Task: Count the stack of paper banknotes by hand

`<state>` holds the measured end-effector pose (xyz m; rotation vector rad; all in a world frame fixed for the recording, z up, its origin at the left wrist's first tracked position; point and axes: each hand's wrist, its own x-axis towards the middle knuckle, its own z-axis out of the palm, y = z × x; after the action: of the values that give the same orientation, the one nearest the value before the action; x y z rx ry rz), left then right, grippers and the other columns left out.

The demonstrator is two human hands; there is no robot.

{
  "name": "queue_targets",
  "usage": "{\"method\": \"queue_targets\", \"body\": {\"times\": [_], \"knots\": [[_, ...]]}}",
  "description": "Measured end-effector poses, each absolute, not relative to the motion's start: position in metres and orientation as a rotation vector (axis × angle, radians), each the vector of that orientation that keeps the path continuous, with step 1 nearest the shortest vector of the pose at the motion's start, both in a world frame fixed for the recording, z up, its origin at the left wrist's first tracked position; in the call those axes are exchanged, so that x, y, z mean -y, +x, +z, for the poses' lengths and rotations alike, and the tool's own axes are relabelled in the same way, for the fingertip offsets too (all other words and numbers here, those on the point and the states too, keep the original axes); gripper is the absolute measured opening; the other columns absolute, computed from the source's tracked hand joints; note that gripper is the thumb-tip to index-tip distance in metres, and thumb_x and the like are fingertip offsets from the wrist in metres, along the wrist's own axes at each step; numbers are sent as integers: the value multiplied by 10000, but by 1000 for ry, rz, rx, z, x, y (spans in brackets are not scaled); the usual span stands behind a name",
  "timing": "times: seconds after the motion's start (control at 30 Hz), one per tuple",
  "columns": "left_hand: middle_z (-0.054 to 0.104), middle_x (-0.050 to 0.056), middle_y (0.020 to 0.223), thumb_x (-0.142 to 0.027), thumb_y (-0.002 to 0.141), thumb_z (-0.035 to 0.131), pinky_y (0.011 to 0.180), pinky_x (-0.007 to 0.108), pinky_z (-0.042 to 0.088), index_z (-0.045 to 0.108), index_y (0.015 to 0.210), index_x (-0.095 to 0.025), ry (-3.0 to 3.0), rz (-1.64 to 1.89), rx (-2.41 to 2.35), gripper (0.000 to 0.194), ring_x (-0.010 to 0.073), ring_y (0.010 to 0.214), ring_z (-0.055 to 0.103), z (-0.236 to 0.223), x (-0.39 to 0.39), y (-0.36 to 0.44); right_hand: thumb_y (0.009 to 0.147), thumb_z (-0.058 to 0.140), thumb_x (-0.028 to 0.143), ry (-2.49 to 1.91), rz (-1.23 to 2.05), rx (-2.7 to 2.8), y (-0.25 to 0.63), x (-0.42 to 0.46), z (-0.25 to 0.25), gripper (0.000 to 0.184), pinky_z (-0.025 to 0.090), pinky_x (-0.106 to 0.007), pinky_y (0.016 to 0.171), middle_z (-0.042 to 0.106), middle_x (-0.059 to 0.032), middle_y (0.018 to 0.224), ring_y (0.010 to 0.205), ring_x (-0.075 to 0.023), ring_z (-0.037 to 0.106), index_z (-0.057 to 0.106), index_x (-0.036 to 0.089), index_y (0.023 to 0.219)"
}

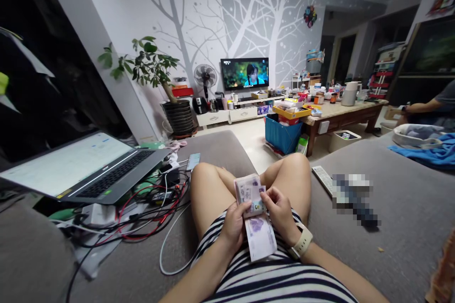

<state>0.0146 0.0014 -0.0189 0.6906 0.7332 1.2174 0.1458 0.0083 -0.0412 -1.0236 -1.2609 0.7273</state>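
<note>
Banknote stack between thighs, clamped in left hand; right hand pinches stack's right edge. Purple banknote just below, against striped clothing. Laptop, tangled cables at left; blue bin ahead.

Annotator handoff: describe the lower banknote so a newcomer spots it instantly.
On the gray sofa, find the striped garment. Over it, the left hand and right hand hold the upper banknotes. The lower banknote juts past them toward the picture's bottom; unlike them, its visible part has no fingers over it.
</note>
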Motion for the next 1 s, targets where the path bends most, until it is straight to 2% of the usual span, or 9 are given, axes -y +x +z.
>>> {"method": "queue_targets", "body": {"times": [0.23,0.47,0.73,1.0], "knots": [[772,143,921,-249,768,669,848,413,564,698,940,-72,650,1304,-748,248,305,889,725,-21,-5,16,899,559,461,-1002,710,1276,145,-6,-41,339,371,-240,569,504,29,633,599,-128,450,532,188,701],[768,141,969,-256,829,605,853,408,566,687,1031,-82,531,1316,-755,280,295,914,723,-20,-8,15,903,556,439,-950,741,1281,143,-3,-40,314,375,-241,555,523,19,638,592,-127,458,545,186,717],[774,113,914,-267,751,673,842,393,557,694,965,-85,602,1323,-734,282,293,914,717,-23,-9,17,905,541,465,-934,781,1272,144,-6,-41,319,379,-238,561,535,18,648,610,-137,480,546,188,746],[772,108,829,-186,738,607,805,394,561,700,919,-89,635,1304,-756,225,300,881,720,-16,-5,22,895,556,447,-918,810,1264,144,-7,-39,299,382,-238,559,558,15,654,610,-138,488,561,184,752]]}}
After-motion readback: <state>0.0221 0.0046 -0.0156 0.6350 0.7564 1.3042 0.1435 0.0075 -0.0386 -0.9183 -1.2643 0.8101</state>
